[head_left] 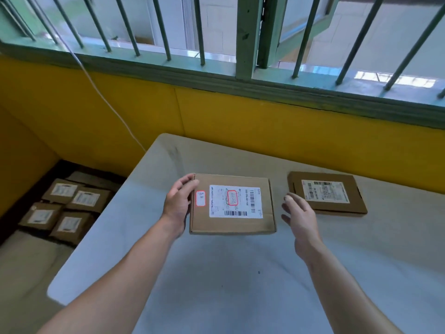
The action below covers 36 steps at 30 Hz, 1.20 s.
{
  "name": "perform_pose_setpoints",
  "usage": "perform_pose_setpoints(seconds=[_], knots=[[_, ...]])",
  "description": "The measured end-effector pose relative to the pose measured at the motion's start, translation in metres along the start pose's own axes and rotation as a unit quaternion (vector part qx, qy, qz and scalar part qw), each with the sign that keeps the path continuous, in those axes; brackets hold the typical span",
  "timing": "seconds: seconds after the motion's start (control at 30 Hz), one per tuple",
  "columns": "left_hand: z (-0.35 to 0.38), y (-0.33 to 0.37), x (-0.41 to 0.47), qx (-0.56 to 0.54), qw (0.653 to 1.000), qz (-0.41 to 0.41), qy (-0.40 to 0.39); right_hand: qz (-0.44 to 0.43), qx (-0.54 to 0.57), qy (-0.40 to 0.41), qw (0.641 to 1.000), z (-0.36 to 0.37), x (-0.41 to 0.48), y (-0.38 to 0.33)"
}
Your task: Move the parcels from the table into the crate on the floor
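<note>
The centre parcel [231, 224] and the right parcel [356, 201] are matt brown cardboard with white paper labels [236, 201] (smooth-faced); the table [216, 273] cover, lower frame, looks smooth pale cloth.

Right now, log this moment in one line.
left hand grips labelled brown cardboard parcel; right hand open beside it; flat brown cardboard parcel on table

**Q:** Which markings were legible on the cardboard box [232, 225]?

**A:** None in full. Its white shipping label [236, 201] carried barcodes and a line of characters along one edge, too small to read. A red ring enclosed handwriting. The red-bordered sticker [200, 198] beside it bore illegible marks.

**Q:** And the flat parcel [327, 208]?

**A:** Its label [325, 191] showed barcodes and a dense code block, unreadable. Labels [86, 198] on the parcels [79, 208] in the crate [79, 166] were blurred.
</note>
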<state>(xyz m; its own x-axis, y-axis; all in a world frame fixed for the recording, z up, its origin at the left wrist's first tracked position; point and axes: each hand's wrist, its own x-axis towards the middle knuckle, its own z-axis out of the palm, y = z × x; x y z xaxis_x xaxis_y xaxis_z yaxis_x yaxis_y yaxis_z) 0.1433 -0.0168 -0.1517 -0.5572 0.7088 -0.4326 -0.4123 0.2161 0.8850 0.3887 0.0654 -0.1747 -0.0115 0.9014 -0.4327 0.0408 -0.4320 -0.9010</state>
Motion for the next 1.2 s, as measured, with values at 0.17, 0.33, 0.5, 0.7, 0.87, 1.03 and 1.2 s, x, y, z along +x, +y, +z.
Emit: perform_pose_setpoints(seconds=[0.17, 0.33, 0.5, 0.7, 0.87, 1.03, 1.2], knots=[[-0.005, 0.013, -0.022, -0.038, 0.998, -0.001, -0.059, 0.007, 0.0, -0.072, 0.997, 0.0, -0.016, -0.006], [-0.006, 0.019, -0.051, -0.036, 0.994, -0.002, -0.107, -0.029, 0.035, -0.1, 0.994, -0.012, -0.036, -0.011], [0.0, 0.034, -0.086, -0.049, 0.99, -0.016, -0.135, -0.054, 0.143, -0.111, 0.982, -0.017, -0.066, -0.04], [0.004, 0.054, -0.118, -0.061, 0.987, 0.044, -0.139, -0.105, 0.231, -0.153, 0.955, -0.025, -0.1, -0.078], [0.002, 0.062, -0.133, -0.057, 0.987, 0.092, -0.123, -0.125, 0.266, -0.163, 0.942, -0.028, -0.111, -0.091], [-0.004, 0.062, -0.139, -0.061, 0.987, 0.096, -0.112, -0.135, 0.252, -0.164, 0.944, -0.024, -0.118, -0.09], [-0.018, 0.063, -0.141, -0.069, 0.988, 0.089, -0.108, -0.133, 0.248, -0.172, 0.944, -0.013, -0.118, -0.084]])
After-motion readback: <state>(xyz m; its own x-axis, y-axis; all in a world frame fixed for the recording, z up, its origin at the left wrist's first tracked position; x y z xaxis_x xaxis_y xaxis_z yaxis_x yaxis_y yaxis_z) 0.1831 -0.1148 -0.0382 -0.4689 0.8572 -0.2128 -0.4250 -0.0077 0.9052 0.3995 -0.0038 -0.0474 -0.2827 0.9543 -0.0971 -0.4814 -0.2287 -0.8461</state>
